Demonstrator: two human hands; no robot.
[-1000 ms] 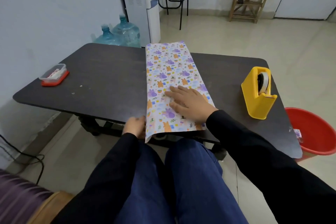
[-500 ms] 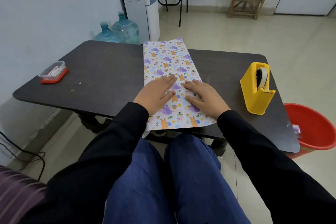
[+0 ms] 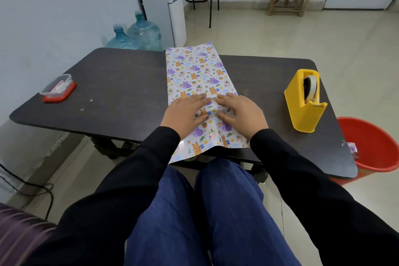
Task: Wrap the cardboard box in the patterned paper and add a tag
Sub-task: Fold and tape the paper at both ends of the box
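A long sheet of patterned paper, white with purple and orange animals, lies across the middle of the dark table. Its near end hangs a little over the table's front edge. My left hand and my right hand lie flat on the near half of the paper, side by side, fingers spread and pointing away from me, fingertips almost touching. Neither hand grips anything. No cardboard box and no tag are in view.
A yellow tape dispenser stands at the table's right. A small clear container on a red lid sits at the left end. A red bucket stands on the floor to the right. Water jugs and a dispenser stand behind the table.
My left hand came up from the table's front edge onto the paper beside my right hand. Both hands have slid a little forward along the sheet.
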